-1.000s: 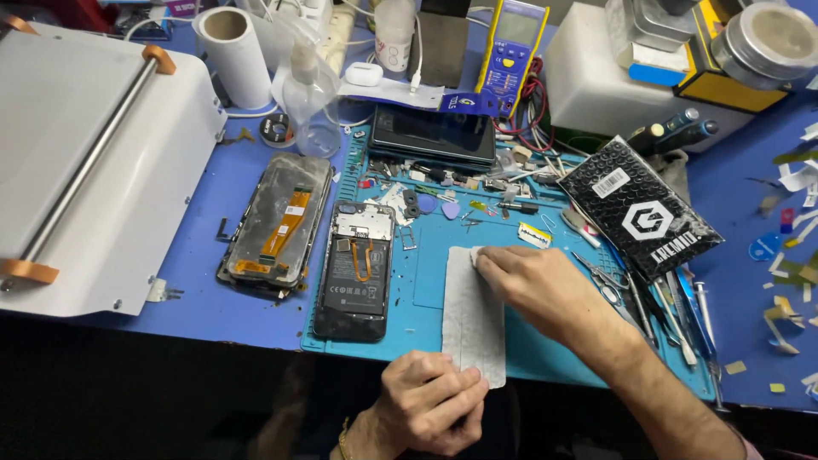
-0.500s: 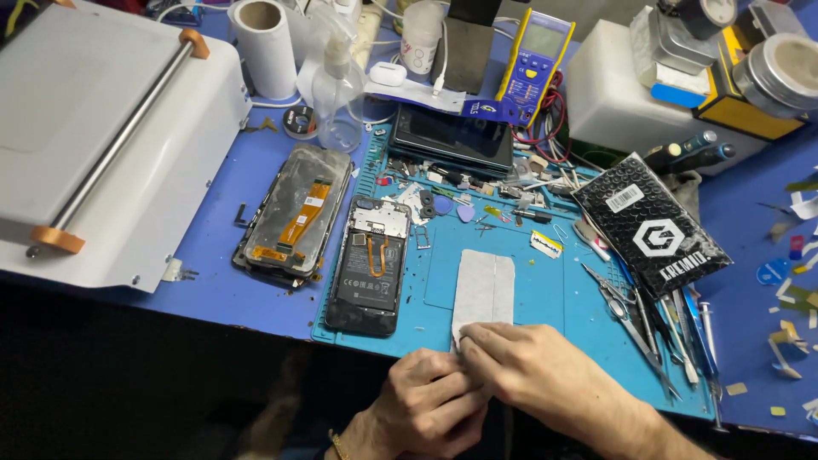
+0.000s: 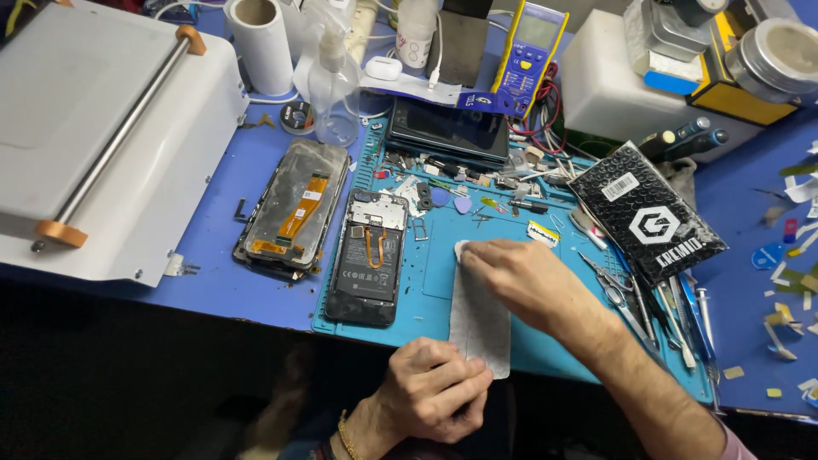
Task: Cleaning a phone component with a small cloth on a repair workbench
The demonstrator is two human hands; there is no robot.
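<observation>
Black pouch (image 3: 648, 223) lies right; your right hand (image 3: 520, 277), now higher, presses flat the white sheet (image 3: 479, 324), left hand (image 3: 434, 388) pinching its bottom.

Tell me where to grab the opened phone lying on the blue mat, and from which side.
Grip the opened phone across its two long edges, coming from above near its lower end. It lies flat with its insides facing up, so avoid pressing the middle. The removed screen crowds its left edge; the right edge has bare mat beside it.

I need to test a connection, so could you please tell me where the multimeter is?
In the head view, the yellow-and-blue multimeter leans at the back of the bench, right of centre, behind the dark phone.
</observation>
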